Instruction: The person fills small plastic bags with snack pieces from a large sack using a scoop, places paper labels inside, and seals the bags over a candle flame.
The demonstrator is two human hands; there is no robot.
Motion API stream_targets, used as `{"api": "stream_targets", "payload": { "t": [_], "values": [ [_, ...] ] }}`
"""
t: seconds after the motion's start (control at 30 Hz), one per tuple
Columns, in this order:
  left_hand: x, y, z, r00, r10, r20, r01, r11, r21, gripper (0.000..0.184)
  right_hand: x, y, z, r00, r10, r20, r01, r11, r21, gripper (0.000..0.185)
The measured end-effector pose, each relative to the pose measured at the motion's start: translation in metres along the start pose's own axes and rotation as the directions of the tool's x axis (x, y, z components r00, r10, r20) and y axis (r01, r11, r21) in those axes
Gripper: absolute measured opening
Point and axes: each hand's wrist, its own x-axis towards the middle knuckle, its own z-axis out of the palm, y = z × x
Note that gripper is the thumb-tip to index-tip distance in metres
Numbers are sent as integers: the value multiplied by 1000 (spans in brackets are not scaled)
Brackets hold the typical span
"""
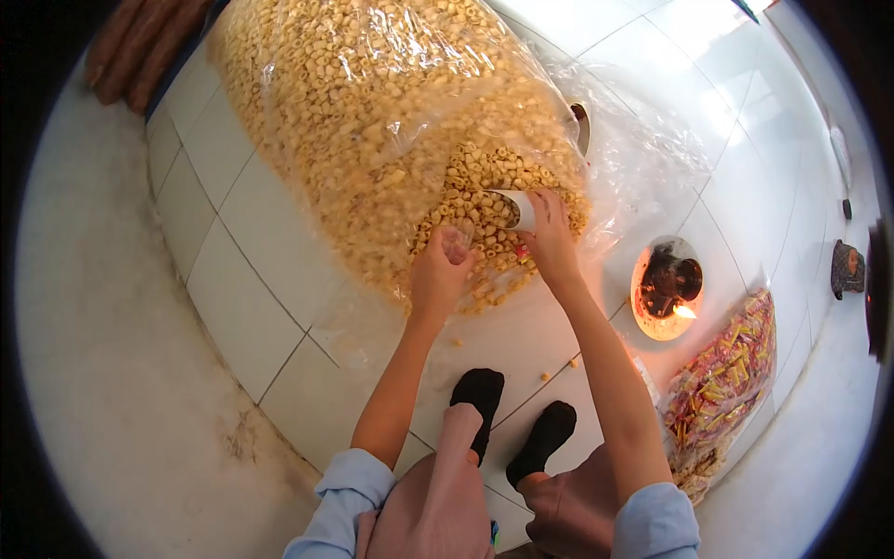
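A huge clear plastic sack [307, 112] lies on the floor, full of small yellow ring-shaped snacks [480, 172] that show bare at its opening. My left hand [440, 278] is closed around a small clear plastic bag [456, 244], held just over the snacks. My right hand [551, 233] grips a white scoop [523, 211] with a slanted mouth, which points left toward the small bag. Snacks touch the scoop's mouth; how many are inside I cannot tell. Something small and red [522, 252] lies among the snacks below my right hand.
To the right, a small flame burns on a plate [649, 321] beside a dark, sooty pot [687, 279]. Further right leans a bag of red and yellow packets [722, 363]. A few loose snacks [546, 376] lie on the tiled floor [247, 298] near my feet.
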Motion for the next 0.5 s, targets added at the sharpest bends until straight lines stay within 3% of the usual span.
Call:
{"api": "stream_targets", "payload": {
  "t": [0.1,0.17,0.33,0.4,0.5],
  "values": [
    [0,-5,-3,1000,29,-11,-28,999,39,30,-2,1,-13,992,64,-105,-70,996,-55,59],
    [-1,-8,-1,999,-32,15,31,999,37,31,-3,3,-18,994,78,-81,-82,996,-42,60],
    [1,-11,2,999,-14,35,12,998,69,33,-4,6,-10,999,43,28,-43,999,15,61],
    [0,-12,1,999,-3,40,1,998,56,33,-4,8,-7,991,-31,132,12,990,139,61],
    [0,-11,0,998,63,21,-64,997,49,33,-4,13,-7,989,-24,146,-16,964,267,60]
  ]
}}
